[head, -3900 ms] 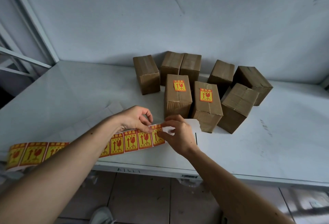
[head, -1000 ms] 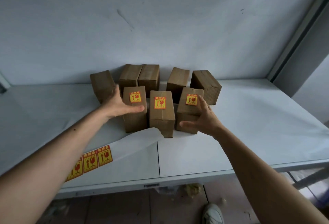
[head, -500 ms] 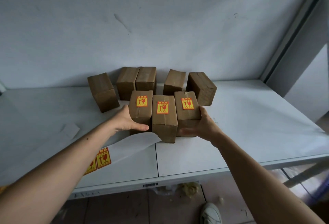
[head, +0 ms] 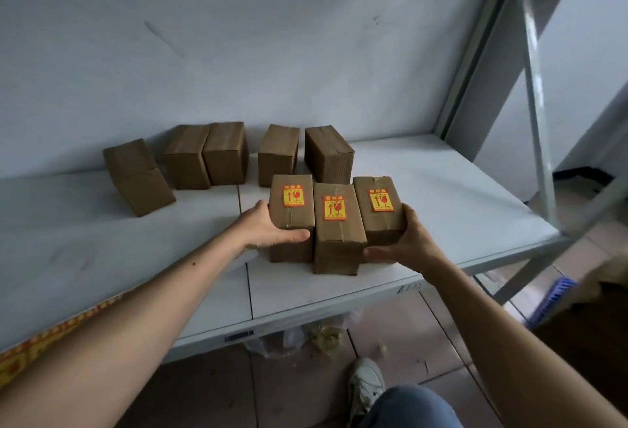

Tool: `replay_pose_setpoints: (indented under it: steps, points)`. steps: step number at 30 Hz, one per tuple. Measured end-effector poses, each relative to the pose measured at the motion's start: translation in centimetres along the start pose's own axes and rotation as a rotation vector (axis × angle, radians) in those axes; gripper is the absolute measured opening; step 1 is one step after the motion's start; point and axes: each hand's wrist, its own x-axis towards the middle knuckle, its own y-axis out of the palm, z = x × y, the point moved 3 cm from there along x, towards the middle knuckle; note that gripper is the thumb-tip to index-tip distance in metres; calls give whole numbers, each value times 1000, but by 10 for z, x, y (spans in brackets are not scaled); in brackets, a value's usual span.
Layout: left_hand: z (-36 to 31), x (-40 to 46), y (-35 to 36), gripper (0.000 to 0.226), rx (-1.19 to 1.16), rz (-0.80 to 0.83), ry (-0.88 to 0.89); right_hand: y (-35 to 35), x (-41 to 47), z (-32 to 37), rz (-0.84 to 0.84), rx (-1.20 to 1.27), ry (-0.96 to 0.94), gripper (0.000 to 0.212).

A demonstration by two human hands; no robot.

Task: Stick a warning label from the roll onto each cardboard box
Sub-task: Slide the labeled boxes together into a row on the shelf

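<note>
Three brown cardboard boxes stand pressed side by side near the shelf's front, each with a yellow-and-red warning label on top: left box [head: 291,220], middle box [head: 336,240], right box [head: 380,220]. My left hand [head: 268,229] grips the left box's outer side, thumb across its front. My right hand [head: 406,240] clasps the right box's outer side and front. Several unlabelled boxes [head: 224,152] stand behind along the wall. The label strip [head: 37,342] lies at the shelf's front left edge, partly hidden by my left forearm.
The white shelf [head: 441,210] ends at a metal upright [head: 537,88] on the right. One unlabelled box [head: 137,176] leans apart at the back left. Below are a tiled floor, a white shoe [head: 368,380], paper scraps and a blue brush [head: 550,298].
Both hands closed in on the row of three labelled boxes and slid it right along the shelf. Earlier, both hands were peeling a label from the strip.
</note>
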Motion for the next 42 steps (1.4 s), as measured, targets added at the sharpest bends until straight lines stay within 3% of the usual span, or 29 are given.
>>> replay_pose_setpoints:
  steps: [4,6,8,10,13,16,23,26,29,33,38,42]
  points:
    - [-25,8,13,116,146,-121,-75,-15,-8,3,-15,-187,-29,145]
    - [-48,2,19,102,314,-223,-41,-20,-10,13,-29,-280,-136,147]
    - [-72,-1,28,82,412,-246,171,-21,-9,24,-40,-337,-242,132]
    - [-86,-1,45,70,514,-137,337,-18,-3,29,-49,-347,-264,102]
    - [-85,10,66,67,739,-4,355,-9,11,29,-33,-472,-240,68]
    - [-84,16,75,72,807,36,349,-2,20,25,33,-557,-208,61]
    - [-81,18,77,75,815,22,359,7,20,19,40,-636,-220,74]
    - [-82,15,65,79,716,-50,386,3,14,21,-33,-610,-263,85]
    - [-71,6,34,112,490,-114,233,0,2,19,-156,-510,-270,97]
    - [-38,-6,6,148,320,-13,-79,2,-10,9,-176,-286,-136,119]
    - [-36,-7,17,144,276,7,-67,8,-17,1,-52,-251,-116,126]
    - [-50,-1,33,141,279,-8,-18,-4,-17,-10,-108,-303,-94,129]
